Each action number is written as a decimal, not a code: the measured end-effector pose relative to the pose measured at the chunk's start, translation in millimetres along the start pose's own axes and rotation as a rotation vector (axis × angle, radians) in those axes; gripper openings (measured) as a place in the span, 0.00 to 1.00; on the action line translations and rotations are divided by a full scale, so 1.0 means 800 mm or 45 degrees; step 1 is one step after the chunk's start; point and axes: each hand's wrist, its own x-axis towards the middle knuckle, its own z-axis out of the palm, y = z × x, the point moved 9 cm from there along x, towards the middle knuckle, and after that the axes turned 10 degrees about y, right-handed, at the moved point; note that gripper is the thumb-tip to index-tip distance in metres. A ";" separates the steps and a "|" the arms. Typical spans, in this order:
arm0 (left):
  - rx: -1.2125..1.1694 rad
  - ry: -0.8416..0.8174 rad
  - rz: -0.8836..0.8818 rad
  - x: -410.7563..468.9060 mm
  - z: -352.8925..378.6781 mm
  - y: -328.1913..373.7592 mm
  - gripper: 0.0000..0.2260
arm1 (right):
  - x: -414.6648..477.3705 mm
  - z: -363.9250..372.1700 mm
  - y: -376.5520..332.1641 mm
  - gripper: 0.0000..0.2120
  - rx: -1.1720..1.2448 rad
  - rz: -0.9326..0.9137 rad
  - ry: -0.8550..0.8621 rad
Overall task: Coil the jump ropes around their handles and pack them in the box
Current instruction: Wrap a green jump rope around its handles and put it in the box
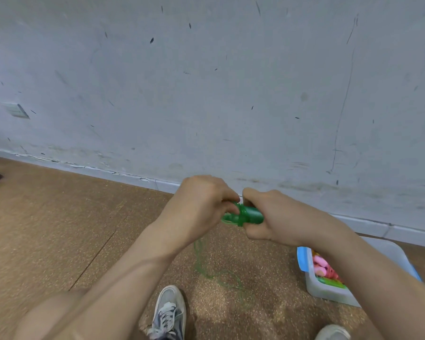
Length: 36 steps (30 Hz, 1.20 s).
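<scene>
My right hand grips the green handles of a jump rope, held in front of me above the floor. My left hand is closed on the thin green rope right at the handle ends, where a few turns wrap around them. The loose rest of the green cord hangs down from my hands and lies in loops on the floor. A translucent plastic box with a blue latch stands on the floor at the right, partly behind my right forearm, holding pink and green coiled ropes.
A scuffed white wall with a baseboard runs close ahead. The floor is brown cork-like board. My two sneakers show at the bottom edge. A wall socket sits at the far left.
</scene>
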 end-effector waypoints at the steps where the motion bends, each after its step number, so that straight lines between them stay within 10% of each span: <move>1: -0.073 -0.035 -0.185 0.001 0.001 -0.014 0.04 | 0.000 -0.001 -0.001 0.14 0.029 -0.008 0.007; 15: -1.364 -0.435 -1.412 -0.042 0.062 -0.063 0.04 | -0.008 -0.022 -0.016 0.16 0.590 -0.041 0.196; 24: -1.847 -0.185 -1.461 -0.043 0.080 -0.063 0.04 | -0.004 -0.042 0.001 0.14 1.030 0.191 0.453; 28: -1.319 0.047 -1.117 -0.034 0.070 -0.052 0.07 | -0.003 -0.036 0.031 0.13 1.377 0.502 0.505; 31: -0.259 0.012 -0.408 -0.017 0.053 -0.012 0.05 | -0.005 -0.030 0.053 0.16 1.399 0.686 0.598; 36: 0.524 -0.167 0.330 -0.023 0.059 0.058 0.14 | -0.004 -0.030 0.059 0.18 0.786 0.599 0.477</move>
